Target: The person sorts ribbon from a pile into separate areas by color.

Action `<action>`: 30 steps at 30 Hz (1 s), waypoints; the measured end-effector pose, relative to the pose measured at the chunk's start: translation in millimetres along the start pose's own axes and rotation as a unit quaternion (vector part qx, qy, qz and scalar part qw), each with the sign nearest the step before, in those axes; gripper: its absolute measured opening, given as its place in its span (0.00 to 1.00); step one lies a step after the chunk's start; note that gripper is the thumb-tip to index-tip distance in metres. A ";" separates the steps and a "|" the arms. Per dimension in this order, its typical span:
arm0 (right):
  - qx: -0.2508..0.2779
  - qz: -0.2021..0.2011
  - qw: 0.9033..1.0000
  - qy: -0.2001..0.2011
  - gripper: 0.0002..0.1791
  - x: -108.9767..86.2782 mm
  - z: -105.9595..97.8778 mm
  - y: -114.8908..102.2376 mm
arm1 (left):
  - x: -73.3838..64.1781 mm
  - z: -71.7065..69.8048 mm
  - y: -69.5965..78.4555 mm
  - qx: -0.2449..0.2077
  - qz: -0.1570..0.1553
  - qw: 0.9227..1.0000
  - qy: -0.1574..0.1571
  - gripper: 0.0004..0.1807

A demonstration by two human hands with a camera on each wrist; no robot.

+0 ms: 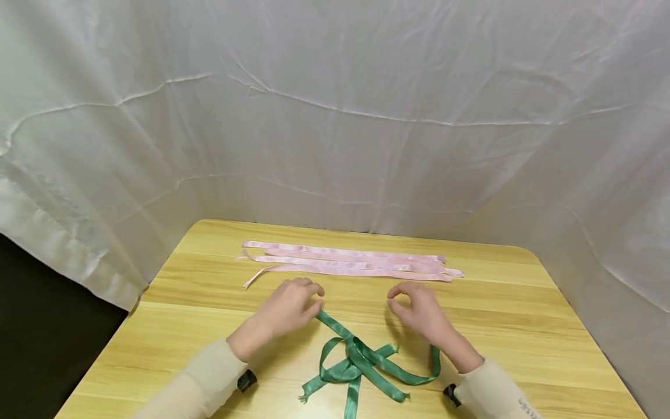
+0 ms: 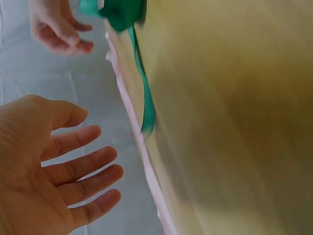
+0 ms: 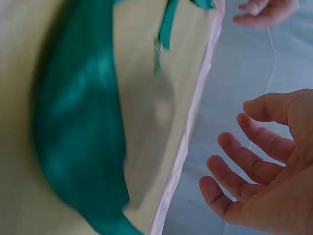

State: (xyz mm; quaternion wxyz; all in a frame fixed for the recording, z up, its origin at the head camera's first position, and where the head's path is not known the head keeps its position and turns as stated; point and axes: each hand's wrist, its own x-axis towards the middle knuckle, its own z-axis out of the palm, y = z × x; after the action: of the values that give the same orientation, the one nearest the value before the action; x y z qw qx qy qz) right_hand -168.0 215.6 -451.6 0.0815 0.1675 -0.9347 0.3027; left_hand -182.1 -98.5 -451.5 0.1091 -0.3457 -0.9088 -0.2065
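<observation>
My left hand hovers by the end of a green ribbon strand, over the left-middle of the table. In the left wrist view its fingers are spread and loosely bent, with nothing between them. Opposite it, my right hand is raised over the table, thumb and fingers apart and empty in the right wrist view. Between the forearms lie green satin ribbons, crossed and looped over one another, with frayed ends. Beyond both hands, several pink ribbons stretch side by side across the table.
The light wooden table has rounded far corners. A pale curtain hangs behind it and along both sides. A dark area shows at the lower left, past the table's edge.
</observation>
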 end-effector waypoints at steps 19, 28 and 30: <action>0.058 -0.084 0.973 -0.209 0.16 -14.9 23.7 -29.0 | 0.7 18.8 43.9 -0.036 0.032 0.991 -0.126 0.17; 0.094 -0.093 0.953 -0.274 0.14 -19.3 25.8 -36.3 | -2.9 17.5 55.4 -0.094 0.041 0.980 -0.170 0.10; 0.091 -0.096 0.952 -0.277 0.12 -20.7 27.2 -36.9 | -4.4 18.1 56.2 -0.100 0.040 0.979 -0.171 0.10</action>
State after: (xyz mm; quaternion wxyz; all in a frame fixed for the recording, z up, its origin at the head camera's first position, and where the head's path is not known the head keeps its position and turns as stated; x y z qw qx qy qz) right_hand -136.8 176.8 -458.8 -0.1672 0.3407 -0.8685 0.3188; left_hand -142.0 -54.9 -452.2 -0.0750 -0.4210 -0.8744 -0.2292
